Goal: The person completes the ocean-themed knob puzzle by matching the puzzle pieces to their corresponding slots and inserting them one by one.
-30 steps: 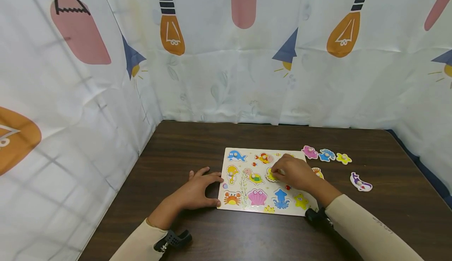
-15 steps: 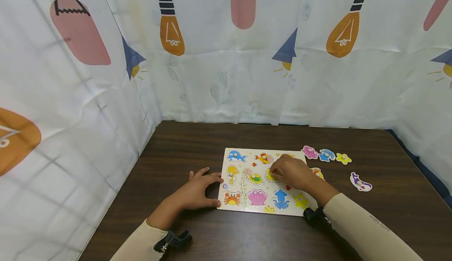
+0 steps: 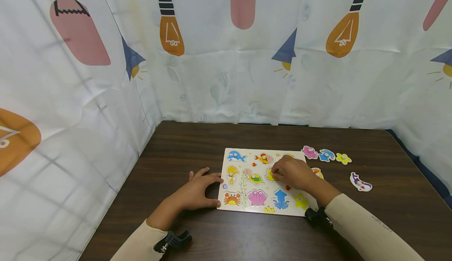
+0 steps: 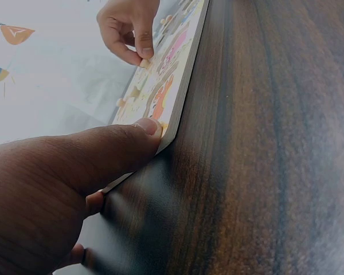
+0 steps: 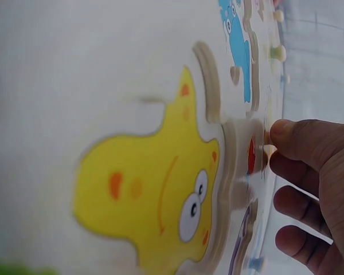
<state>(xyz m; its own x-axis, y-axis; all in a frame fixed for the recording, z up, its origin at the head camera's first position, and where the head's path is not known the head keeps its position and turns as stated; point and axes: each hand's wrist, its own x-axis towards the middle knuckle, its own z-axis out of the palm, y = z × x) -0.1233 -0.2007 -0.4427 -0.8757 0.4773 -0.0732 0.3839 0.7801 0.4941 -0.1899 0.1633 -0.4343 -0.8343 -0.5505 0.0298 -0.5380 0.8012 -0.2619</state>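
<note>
In the head view, a cream puzzle board [image 3: 243, 208] with sea-animal pictures lies on the table. My right hand [image 3: 294, 172] is over its right half. Thumb and forefinger pinch the small knob [image 4: 144, 63] of a yellow puzzle piece [image 3: 269, 174], which they mostly cover. My left hand [image 3: 197, 190] rests at the board's left edge with its fingers spread. In the left wrist view its thumb [image 4: 146, 127] presses on the near corner. A yellow starfish picture [image 5: 178, 195] in a cut-out recess fills much of the right wrist view.
Loose puzzle pieces lie right of the board: a pink one [image 3: 309, 152], a blue one [image 3: 326, 155], a yellow star [image 3: 343, 158] and a purple-and-white one [image 3: 360, 182]. An orange piece [image 3: 318, 172] is partly behind the right wrist. Printed curtains [image 3: 226, 80] stand behind the dark wooden table [image 3: 197, 139].
The yellow piece has shifted slightly under my right fingertips and its outline now sits closer to the board. My left hand and the loose pieces have not moved.
</note>
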